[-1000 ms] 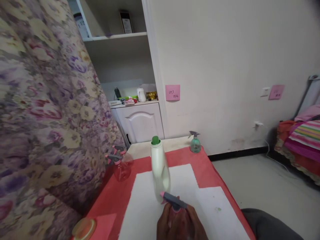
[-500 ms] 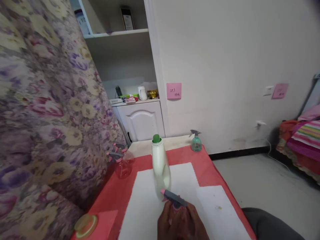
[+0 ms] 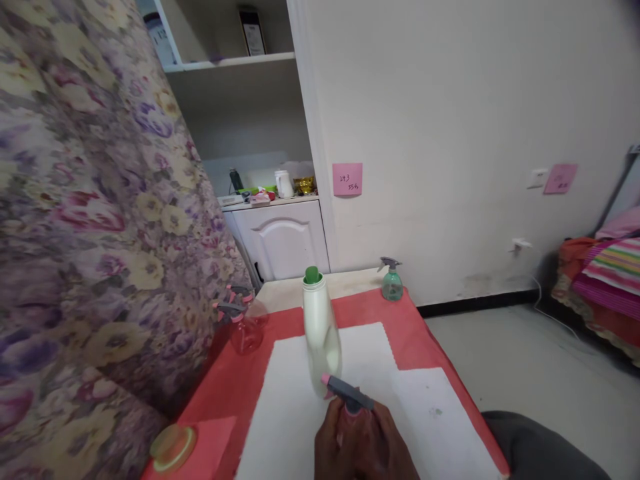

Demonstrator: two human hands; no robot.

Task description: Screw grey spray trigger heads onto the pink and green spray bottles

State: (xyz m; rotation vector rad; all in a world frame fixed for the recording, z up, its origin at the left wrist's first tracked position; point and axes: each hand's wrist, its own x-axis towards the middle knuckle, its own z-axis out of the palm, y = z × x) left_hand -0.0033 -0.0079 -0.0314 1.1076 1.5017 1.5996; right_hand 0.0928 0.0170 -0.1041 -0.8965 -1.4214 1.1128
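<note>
A spray bottle [image 3: 349,395] with a grey head, pink nozzle and pink collar is between my hands at the bottom middle. My left hand [image 3: 331,437] wraps it from the left and my right hand [image 3: 393,440] from the right, fingers closed near the collar. Most of the bottle's body is hidden behind my fingers. Just beyond the sprayer head stands a pale green jug [image 3: 320,327], upright, with a darker green piece [image 3: 312,275] in its mouth. White paper [image 3: 285,400] lies under the jug and around my hands.
Pink spray bottles [image 3: 246,335] stand at the table's left, by a floral curtain [image 3: 115,220]. A green spray bottle [image 3: 393,287] is at the back right corner. A round yellowish lid-like item [image 3: 173,448] lies front left on the red cloth [image 3: 213,393].
The view has shifted very slightly. Both hands stay around the spray bottle in nearly the same place, and the jug has not moved.
</note>
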